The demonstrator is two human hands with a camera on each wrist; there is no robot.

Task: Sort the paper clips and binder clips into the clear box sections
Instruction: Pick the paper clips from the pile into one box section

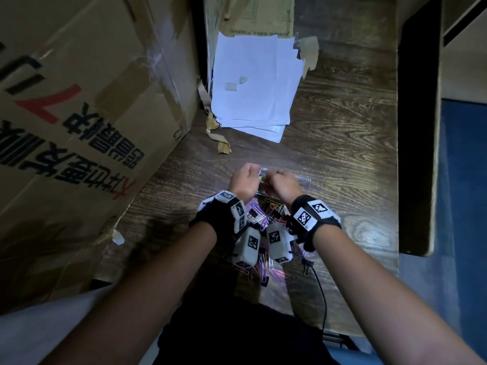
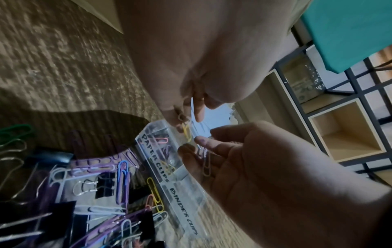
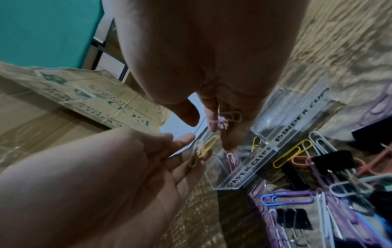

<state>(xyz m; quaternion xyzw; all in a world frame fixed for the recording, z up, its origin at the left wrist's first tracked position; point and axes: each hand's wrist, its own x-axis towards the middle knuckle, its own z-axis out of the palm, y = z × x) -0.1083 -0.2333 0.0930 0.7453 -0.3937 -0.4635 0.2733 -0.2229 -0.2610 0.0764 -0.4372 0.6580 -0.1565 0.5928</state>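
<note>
Paper clips [image 3: 286, 196] and black binder clips [image 3: 333, 161] lie mixed in a loose pile [image 1: 263, 214] on the wooden surface [image 1: 342, 127], nearest the person and under the wrists, within easy reach for picking.

Just beyond the pile stands the clear box [image 3: 250, 169], its labelled front wall turned toward the person so each section can be read. The section marked PAPER CLIPS [image 3: 229, 161] already holds a few coloured clips. In the one marked BINDER CLIPS [image 3: 297, 100] I can make out none.

Both hands hover close together over the paper-clip end, likely so a release lands in that section. The left hand [image 3: 106, 176] has a narrow grip, fingertips pinching a yellow clip [image 3: 206, 146] with a tan one beside it. The right hand [image 3: 212, 58] holds a purple clip [image 3: 220, 125] and a pale clip [image 3: 231, 115] against its curled fingers, with the thumb standing apart. The yellow and purple clips nearly meet; I cannot tell whether they are hooked together.

Farther off lie a stack of white paper [image 1: 253, 83] and a large cardboard box [image 1: 79, 114].
</note>
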